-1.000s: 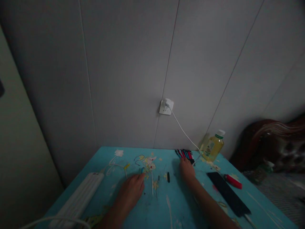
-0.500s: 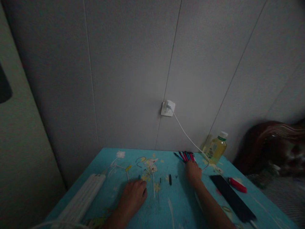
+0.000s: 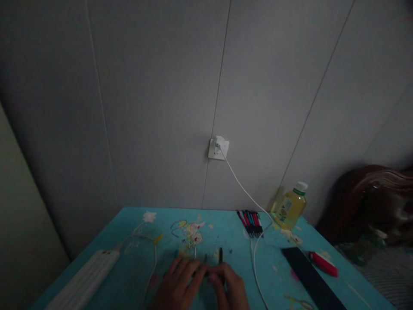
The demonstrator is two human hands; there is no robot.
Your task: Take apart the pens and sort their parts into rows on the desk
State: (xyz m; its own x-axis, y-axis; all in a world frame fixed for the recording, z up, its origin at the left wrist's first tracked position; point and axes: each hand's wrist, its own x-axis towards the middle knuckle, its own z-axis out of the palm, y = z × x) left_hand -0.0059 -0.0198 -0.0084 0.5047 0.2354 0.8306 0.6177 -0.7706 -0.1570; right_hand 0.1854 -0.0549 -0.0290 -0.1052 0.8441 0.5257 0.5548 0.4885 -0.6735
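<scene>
Rod [image 3: 221,255], black, lies left of the pens [image 3: 252,224]; likely light, stiff, apt to roll: pinch mid-length. Left hand [image 3: 182,282] and right hand [image 3: 228,284] meet at the fingertips; whether they grasp anything, I cannot tell.

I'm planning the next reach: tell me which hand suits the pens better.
Probably the right hand: it is nearer the pens, which lie ahead and rightward; the left hand is farther away.

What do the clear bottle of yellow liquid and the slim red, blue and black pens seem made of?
The bottle: smooth, transparent plastic or glass, as the yellow liquid shows through. The pens: probably plastic, judging by their solid colours; finish unclear in dim light.
</scene>
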